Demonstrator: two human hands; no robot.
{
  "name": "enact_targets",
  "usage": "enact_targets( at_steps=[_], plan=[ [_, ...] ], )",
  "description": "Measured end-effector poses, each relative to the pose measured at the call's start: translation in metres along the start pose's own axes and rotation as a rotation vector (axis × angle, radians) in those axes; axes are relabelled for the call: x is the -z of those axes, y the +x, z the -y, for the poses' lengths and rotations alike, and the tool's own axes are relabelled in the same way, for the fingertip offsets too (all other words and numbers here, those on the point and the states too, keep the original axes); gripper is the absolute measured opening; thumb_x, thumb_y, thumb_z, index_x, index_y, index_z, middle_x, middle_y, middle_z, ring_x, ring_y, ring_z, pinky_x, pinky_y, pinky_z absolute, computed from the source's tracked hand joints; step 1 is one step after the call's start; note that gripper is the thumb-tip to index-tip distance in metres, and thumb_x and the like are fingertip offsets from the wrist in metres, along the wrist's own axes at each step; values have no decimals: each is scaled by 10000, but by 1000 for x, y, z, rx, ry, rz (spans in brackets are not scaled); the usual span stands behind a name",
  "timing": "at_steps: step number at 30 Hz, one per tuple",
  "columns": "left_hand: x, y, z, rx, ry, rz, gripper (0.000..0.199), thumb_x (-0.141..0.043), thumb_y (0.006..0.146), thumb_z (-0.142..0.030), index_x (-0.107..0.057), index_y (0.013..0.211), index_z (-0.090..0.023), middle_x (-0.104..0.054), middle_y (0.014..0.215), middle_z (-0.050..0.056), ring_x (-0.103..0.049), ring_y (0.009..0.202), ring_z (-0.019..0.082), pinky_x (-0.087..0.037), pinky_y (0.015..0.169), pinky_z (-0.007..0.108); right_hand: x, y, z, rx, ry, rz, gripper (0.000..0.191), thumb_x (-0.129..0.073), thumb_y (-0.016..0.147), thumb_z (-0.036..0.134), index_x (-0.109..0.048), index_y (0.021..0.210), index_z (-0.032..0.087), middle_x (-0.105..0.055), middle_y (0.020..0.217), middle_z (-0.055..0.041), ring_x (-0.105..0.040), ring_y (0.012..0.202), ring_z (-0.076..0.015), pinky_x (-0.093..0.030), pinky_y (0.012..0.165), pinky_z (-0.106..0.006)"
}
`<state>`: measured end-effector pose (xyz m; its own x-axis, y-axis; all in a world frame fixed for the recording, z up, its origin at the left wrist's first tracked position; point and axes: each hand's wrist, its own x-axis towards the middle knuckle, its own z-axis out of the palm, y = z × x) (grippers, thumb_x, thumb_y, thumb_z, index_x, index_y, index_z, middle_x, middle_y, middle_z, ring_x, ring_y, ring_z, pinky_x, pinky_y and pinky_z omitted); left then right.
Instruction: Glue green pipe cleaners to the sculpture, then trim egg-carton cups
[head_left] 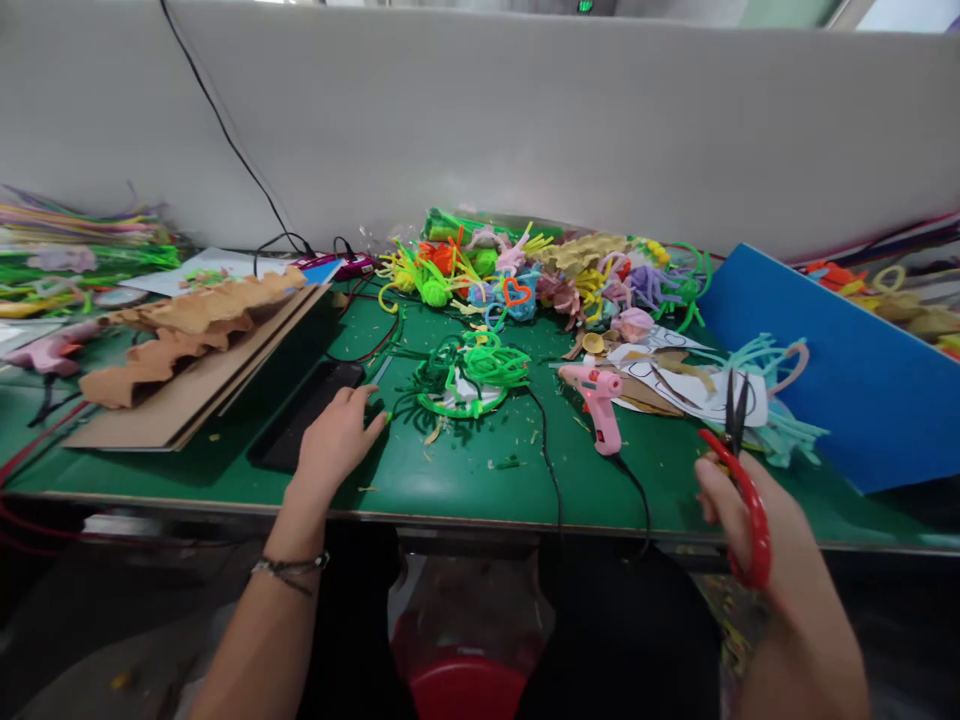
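Observation:
My right hand (772,510) is closed on red-handled scissors (752,515), their dark blades pointing up and away from me near the table's front edge. Over the lower right part of a black tablet-like slab (289,425) is my left hand (341,430), thumb and fingers apart. A small green bit shows at its thumb tip, and a thin grey strip (384,370) lies just beyond its fingers. Between the hands, bent green pipe cleaners (487,365) sit bunched on a white piece with a green rim. A pink glue gun (598,400) stands right of them.
A heap of coloured pipe-cleaner shapes (517,280) lies along the wall. Cardboard sheets (202,385) with wavy brown pieces are at left, beside another pink glue gun (56,350). A blue board (832,370) leans at right, near paper cutouts (660,365) and turquoise strands (787,435).

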<state>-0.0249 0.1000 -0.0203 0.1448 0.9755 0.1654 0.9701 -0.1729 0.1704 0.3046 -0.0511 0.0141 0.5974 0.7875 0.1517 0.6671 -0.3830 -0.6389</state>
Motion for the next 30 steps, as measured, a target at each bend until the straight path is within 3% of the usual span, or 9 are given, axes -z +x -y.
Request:
enact_targets(
  at_steps=[3, 5, 7, 10, 14, 18, 23, 30],
  plan=[
    [6, 5, -7, -98, -53, -137, 350, -468, 772, -282, -529, 1077, -122, -561, 1043, 112, -555, 961, 224, -439, 747, 274, 10, 18, -6, -231, -313, -14, 223, -417, 694, 440, -475, 703, 225, -543, 597, -37, -508, 560, -201, -387, 527, -299],
    [13, 4, -15, -108, -118, -224, 241, -444, 794, -260, -578, 959, -146, -589, 969, 77, -574, 891, 193, -435, 712, 251, 10, 27, -7, -290, -486, 25, 252, -389, 738, 424, -518, 778, 212, -588, 692, -78, -540, 627, -226, -389, 545, -299],
    [17, 1, -24, -101, -147, -210, 197, -434, 815, -255, -612, 848, -179, -622, 872, 32, -591, 778, 165, -419, 632, 230, 6, 34, -8, -305, -621, 66, 323, -373, 774, 447, -553, 853, 192, -616, 789, -116, -571, 690, -252, -395, 545, -301],
    [14, -5, -37, -118, -126, -66, 201, -456, 827, -262, -652, 848, -225, -665, 859, -4, -609, 727, 148, -391, 572, 215, -3, 41, -8, -268, -721, 123, 362, -360, 808, 445, -581, 886, 170, -629, 871, -142, -597, 747, -266, -409, 543, -301],
    [-1, -6, -50, -127, 21, 34, 260, -431, 854, -285, -632, 1019, -283, -678, 913, 12, -633, 760, 174, -375, 544, 223, -10, 48, -12, -226, -771, 158, 374, -345, 830, 423, -598, 853, 148, -629, 846, -155, -605, 741, -267, -413, 539, -306],
    [-5, 0, -58, -149, 176, 44, 320, -364, 881, -289, -601, 1094, -276, -680, 854, 66, -642, 710, 202, -359, 514, 239, -13, 52, -23, -133, -758, 105, 365, -372, 821, 414, -605, 843, 133, -617, 812, -156, -595, 719, -268, -408, 536, -317],
    [-4, 3, -61, -195, 235, 18, 312, -398, 855, -231, -615, 1077, -261, -678, 793, 96, -645, 727, 229, -386, 548, 260, -18, 53, -39, 32, -760, -13, 302, -415, 793, 373, -594, 689, 152, -585, 766, -143, -579, 700, -262, -414, 543, -326],
    [-5, 9, -64, -254, 247, 72, 317, -426, 811, -175, -620, 1047, -257, -683, 795, 95, -648, 736, 243, -404, 566, 276, -21, 47, -39, 43, -771, -23, 300, -411, 799, 357, -594, 788, 119, -570, 807, -150, -569, 754, -270, -420, 585, -329]
  ],
)
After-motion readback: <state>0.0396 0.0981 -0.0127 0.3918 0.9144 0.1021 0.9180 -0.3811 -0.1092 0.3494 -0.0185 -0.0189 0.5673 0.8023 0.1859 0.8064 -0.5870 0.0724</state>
